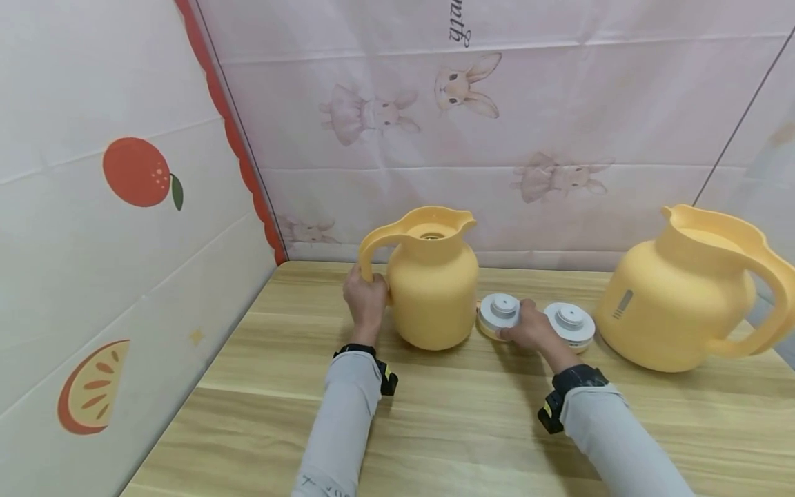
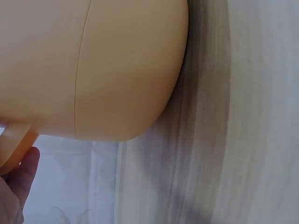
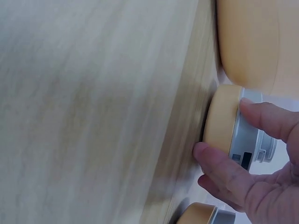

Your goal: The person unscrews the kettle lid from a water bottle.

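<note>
A yellow jug without a lid [image 1: 435,297] stands upright on the wooden table, its handle [image 1: 379,238] toward the left. My left hand [image 1: 365,297] grips that handle low down; in the left wrist view one finger [image 2: 29,163] shows beside the handle's lower end, the others hidden. Just right of the jug lies a round jug lid [image 1: 499,310], yellow part down and grey-white stopper up. Fingers and thumb of my right hand [image 1: 528,328] hold its edge from the right. In the right wrist view the fingertips press the lid's side [image 3: 222,119].
A second similar lid [image 1: 570,323] lies right behind my right wrist. Another yellow jug [image 1: 677,304] stands at the right, handle turned outward. A rabbit-printed sheet [image 1: 397,186] borders the table's [image 1: 435,421] back, and a fruit-printed one [image 1: 186,276] its left side.
</note>
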{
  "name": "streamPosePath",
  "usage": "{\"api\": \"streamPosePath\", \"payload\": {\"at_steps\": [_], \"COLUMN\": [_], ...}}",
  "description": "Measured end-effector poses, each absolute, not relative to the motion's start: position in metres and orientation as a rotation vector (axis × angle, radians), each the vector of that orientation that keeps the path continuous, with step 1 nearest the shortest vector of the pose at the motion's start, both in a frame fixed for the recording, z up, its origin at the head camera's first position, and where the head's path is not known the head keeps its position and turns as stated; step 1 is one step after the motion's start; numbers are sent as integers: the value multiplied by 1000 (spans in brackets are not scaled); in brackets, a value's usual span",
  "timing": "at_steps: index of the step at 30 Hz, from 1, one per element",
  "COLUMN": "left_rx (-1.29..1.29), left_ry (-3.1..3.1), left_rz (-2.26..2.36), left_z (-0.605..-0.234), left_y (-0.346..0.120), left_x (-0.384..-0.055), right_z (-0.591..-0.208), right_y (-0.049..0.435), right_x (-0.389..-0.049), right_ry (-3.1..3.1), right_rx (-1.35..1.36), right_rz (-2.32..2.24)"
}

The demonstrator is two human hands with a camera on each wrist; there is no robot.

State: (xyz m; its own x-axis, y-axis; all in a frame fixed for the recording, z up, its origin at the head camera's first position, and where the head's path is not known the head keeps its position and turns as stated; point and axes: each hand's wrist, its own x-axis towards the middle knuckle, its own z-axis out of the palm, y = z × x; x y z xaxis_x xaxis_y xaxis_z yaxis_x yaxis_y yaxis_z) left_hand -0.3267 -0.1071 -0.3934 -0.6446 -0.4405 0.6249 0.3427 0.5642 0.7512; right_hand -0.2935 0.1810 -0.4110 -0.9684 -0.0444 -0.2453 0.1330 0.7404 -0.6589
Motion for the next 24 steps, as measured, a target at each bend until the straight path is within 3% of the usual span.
{"api": "streamPosePath", "payload": {"at_steps": [24], "left_rx": [137], "left_ry": [-2017], "left_rz": [-1157], "left_z": [-395], "left_y": [-105], "left_x": [-334], "right_z": [-412], "right_y": [182], "right_x": [-292], "right_ry": [2711], "right_rx": [13], "right_rz": [-1077]}}
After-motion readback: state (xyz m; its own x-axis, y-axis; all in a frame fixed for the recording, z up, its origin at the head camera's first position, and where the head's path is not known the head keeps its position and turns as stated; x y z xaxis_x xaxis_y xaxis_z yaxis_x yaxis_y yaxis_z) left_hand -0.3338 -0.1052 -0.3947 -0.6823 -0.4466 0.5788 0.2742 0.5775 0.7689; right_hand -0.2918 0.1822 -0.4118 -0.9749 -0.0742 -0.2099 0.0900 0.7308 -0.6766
